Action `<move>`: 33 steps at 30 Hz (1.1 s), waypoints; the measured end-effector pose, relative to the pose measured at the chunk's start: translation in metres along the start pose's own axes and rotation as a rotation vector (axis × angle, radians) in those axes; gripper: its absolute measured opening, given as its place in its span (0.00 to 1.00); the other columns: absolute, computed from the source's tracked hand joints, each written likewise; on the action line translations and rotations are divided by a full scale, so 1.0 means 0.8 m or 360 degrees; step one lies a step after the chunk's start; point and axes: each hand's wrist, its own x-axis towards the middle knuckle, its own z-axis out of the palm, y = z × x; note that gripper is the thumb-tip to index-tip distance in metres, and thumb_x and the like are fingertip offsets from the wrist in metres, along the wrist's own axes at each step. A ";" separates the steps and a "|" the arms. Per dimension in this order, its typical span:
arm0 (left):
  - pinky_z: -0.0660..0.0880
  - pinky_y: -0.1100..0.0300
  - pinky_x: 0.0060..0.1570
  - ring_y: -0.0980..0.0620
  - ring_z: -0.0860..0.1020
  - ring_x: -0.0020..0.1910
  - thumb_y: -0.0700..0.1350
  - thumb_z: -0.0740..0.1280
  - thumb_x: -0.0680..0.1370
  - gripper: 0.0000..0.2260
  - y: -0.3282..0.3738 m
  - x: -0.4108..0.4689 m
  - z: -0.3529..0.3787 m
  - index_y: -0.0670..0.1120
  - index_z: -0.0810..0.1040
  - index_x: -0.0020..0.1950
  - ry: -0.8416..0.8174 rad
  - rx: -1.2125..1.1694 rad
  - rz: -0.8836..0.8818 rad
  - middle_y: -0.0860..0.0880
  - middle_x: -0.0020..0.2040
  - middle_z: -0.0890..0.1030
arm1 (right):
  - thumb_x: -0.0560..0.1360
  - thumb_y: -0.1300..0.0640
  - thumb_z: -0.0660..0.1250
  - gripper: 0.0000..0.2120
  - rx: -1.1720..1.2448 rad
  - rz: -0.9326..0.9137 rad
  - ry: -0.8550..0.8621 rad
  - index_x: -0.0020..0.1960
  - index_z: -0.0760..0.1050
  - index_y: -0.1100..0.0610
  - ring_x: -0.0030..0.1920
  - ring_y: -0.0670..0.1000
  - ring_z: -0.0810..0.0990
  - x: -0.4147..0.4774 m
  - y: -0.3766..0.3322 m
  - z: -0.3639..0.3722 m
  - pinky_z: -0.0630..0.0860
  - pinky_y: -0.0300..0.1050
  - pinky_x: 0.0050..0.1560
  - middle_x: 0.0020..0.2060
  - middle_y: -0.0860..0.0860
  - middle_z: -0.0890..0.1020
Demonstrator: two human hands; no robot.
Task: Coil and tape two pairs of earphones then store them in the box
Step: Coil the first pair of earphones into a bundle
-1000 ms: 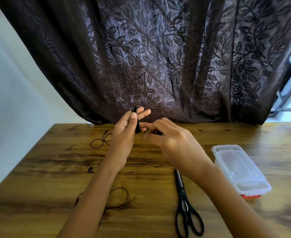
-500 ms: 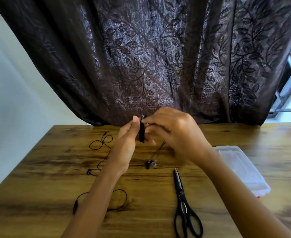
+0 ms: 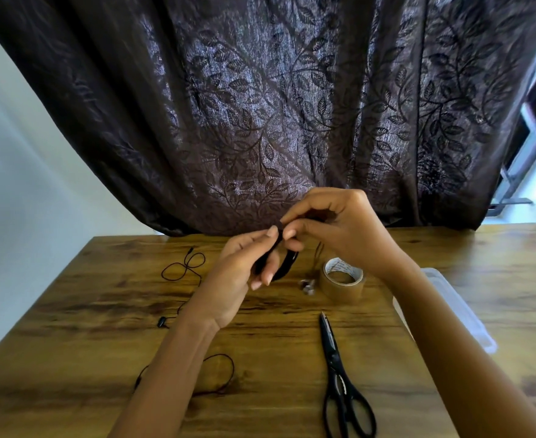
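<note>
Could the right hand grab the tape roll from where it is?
Probably yes. The tape roll stands just below the right hand with nothing between, but that hand is pinching the coiled earphones.

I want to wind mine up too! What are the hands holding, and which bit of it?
Both hands, left and right, hold a coiled black earphone cable, pinching the top of the coil between the fingertips.

Right hand (image 3: 342,229) has lifted clear of the tape roll (image 3: 342,281), now exposed. Black cord bundle (image 3: 274,260) tilted, loop hanging below left hand (image 3: 241,273).
</note>
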 end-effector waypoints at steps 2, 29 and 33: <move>0.51 0.57 0.32 0.59 0.61 0.21 0.52 0.59 0.77 0.16 0.000 0.000 0.000 0.45 0.82 0.42 0.0000 -0.0073 -0.0003 0.53 0.21 0.66 | 0.67 0.54 0.73 0.06 0.0178 0.0101 -0.0012 0.42 0.82 0.55 0.39 0.42 0.81 0.002 0.002 0.001 0.76 0.36 0.44 0.36 0.45 0.83; 0.76 0.66 0.43 0.55 0.81 0.41 0.51 0.52 0.77 0.19 -0.001 0.010 -0.033 0.41 0.74 0.59 0.0254 -0.0664 0.0194 0.49 0.45 0.84 | 0.78 0.62 0.62 0.15 0.0040 0.0546 -0.0018 0.63 0.67 0.53 0.37 0.39 0.79 -0.096 0.036 0.110 0.76 0.35 0.37 0.40 0.46 0.81; 0.76 0.66 0.47 0.52 0.80 0.53 0.53 0.53 0.75 0.22 -0.006 0.010 -0.037 0.43 0.71 0.63 0.0317 -0.0479 0.0231 0.48 0.54 0.82 | 0.77 0.57 0.64 0.08 -0.0211 0.0373 -0.0015 0.55 0.71 0.56 0.44 0.44 0.81 -0.102 0.025 0.108 0.80 0.45 0.42 0.46 0.47 0.82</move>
